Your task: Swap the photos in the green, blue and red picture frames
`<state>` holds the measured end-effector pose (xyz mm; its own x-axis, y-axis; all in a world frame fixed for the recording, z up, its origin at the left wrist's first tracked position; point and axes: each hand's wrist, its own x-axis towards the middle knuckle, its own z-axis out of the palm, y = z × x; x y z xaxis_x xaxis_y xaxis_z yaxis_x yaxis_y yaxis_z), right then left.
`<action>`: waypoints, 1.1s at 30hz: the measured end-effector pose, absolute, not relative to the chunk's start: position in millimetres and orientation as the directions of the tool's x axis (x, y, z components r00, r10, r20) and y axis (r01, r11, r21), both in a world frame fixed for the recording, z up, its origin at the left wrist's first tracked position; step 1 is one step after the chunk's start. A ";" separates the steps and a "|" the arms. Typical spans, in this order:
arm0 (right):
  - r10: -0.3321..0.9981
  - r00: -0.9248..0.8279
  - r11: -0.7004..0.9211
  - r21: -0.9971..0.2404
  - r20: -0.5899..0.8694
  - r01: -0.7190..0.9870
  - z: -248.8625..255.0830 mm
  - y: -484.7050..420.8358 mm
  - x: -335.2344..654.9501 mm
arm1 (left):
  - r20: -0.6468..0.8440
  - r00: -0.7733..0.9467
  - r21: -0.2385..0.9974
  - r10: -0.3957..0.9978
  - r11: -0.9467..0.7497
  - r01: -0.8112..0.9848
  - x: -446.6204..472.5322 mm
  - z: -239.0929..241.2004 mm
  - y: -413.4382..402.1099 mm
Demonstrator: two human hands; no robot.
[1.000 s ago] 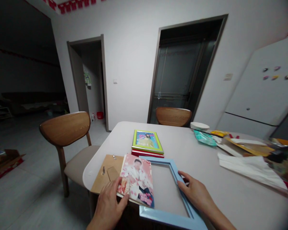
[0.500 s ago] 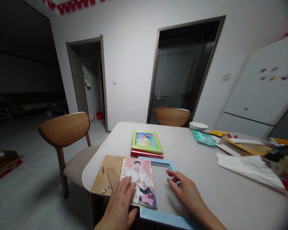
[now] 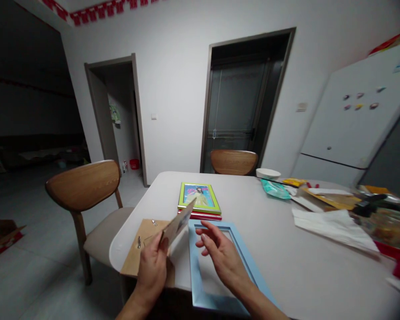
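Observation:
My left hand (image 3: 153,264) grips a photo print (image 3: 180,222) by its near edge, thumb on one side and fingers on the other. The print is tilted up nearly edge-on, so little of its picture shows. Over the light blue picture frame (image 3: 195,262) hovers my right hand (image 3: 222,255), fingers apart and slightly curled, holding nothing. That frame lies flat at the table's near edge. Partly beneath my left hand is a brown backing board (image 3: 133,258) with metal clips.
Beyond them, a green-framed picture (image 3: 200,195) rests on a red frame (image 3: 206,216). Packets, white paper (image 3: 330,226) and a white bowl (image 3: 268,173) crowd the table's right side. Wooden chairs stand at the left (image 3: 83,186) and the far side (image 3: 234,162).
My left hand has lifted the photo print off the blue frame and tilted it up. My right hand has shifted left over the frame. The view has turned slightly right.

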<state>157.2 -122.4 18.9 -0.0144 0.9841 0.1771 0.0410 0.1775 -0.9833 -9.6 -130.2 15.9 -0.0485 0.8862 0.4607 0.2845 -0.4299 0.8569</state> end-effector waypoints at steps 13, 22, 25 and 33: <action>0.991 0.075 -0.105 -0.993 -0.109 -0.060 7.0 -117.2 220.5 | 0.132 0.017 0.934 0.991 -0.118 -0.336 30.0 -7.9 -140.7; 0.988 0.037 -0.156 -0.933 -0.152 0.324 -2.1 -94.5 241.9 | 0.181 0.467 0.783 0.866 -0.414 0.465 29.4 -18.7 -155.4; 0.996 0.083 -0.056 -0.839 -0.013 0.542 -5.3 -86.8 236.4 | 0.205 0.566 0.668 0.798 -0.537 0.515 29.6 -25.3 -154.9; 0.986 0.113 -0.072 -0.298 0.124 0.952 -9.7 -90.0 238.9 | 0.180 0.612 0.552 0.770 -0.594 0.585 32.7 -33.0 -149.7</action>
<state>238.9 -90.0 -9.7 0.1129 0.9859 0.1236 0.9519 -0.0717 -0.2978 32.7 -149.7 -33.0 0.6120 0.7700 0.1802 0.5848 -0.5941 0.5523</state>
